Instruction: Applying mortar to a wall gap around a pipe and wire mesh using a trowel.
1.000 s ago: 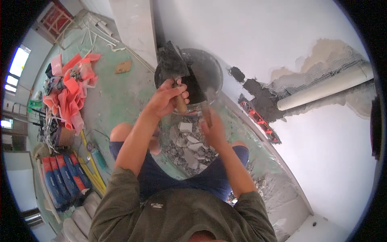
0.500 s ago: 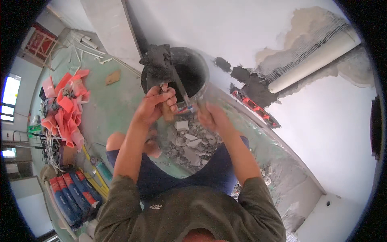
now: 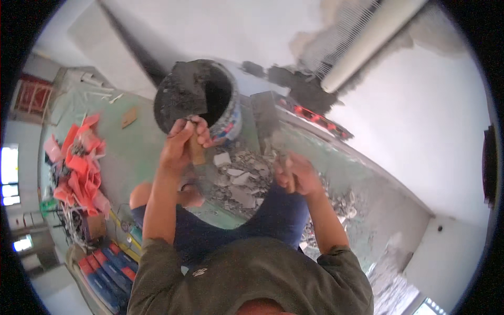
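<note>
- Left hand (image 3: pixel 185 140): fingers wrapped around the wooden handle of a flat board (image 3: pixel 198 105), upper left of centre, in line with the bucket (image 3: pixel 232 125) beyond.
- Right hand (image 3: pixel 300 174): closed on a blurred trowel (image 3: pixel 266 118), right of centre; its long axis runs up and slightly left.
- Dark mortar (image 3: pixel 184 84) covers the board, up and left of the right hand; the left is nearer.
- Wall patch (image 3: pixel 304 88): upper right, above the red level (image 3: pixel 315 117).

1 dark-coated trowel (image 3: pixel 188 94) over a bucket (image 3: pixel 234 119), 1 blurred trowel (image 3: pixel 265 115) rightward
</note>
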`<action>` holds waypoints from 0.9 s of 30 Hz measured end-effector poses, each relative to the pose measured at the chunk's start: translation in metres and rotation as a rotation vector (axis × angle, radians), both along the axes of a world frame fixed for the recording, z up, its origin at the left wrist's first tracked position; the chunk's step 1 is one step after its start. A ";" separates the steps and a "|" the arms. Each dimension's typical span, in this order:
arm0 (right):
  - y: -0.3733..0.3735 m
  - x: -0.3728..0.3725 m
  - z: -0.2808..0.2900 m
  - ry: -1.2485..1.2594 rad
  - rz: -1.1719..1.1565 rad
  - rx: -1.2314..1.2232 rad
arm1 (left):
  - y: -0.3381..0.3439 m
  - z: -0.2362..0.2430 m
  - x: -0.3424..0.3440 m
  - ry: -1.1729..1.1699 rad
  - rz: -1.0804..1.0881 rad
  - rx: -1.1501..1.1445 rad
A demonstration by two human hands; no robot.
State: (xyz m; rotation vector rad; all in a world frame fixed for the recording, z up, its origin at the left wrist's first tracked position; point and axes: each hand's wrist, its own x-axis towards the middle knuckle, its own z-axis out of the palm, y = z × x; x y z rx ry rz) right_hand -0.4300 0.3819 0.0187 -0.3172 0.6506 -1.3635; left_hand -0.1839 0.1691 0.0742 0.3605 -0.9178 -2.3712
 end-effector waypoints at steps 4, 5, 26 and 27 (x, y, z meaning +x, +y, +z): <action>0.030 0.002 -0.001 -0.006 -0.074 0.045 | 0.022 -0.009 -0.027 -0.060 0.004 -0.077; 0.036 0.004 -0.003 -0.007 -0.086 0.046 | 0.029 -0.011 -0.036 -0.094 0.002 -0.103; 0.048 -0.047 -0.003 0.600 -0.785 0.252 | 0.104 -0.078 -0.211 -0.191 -0.240 -0.205; 0.047 -0.057 -0.004 0.612 -0.791 0.257 | 0.101 -0.082 -0.223 -0.184 -0.251 -0.213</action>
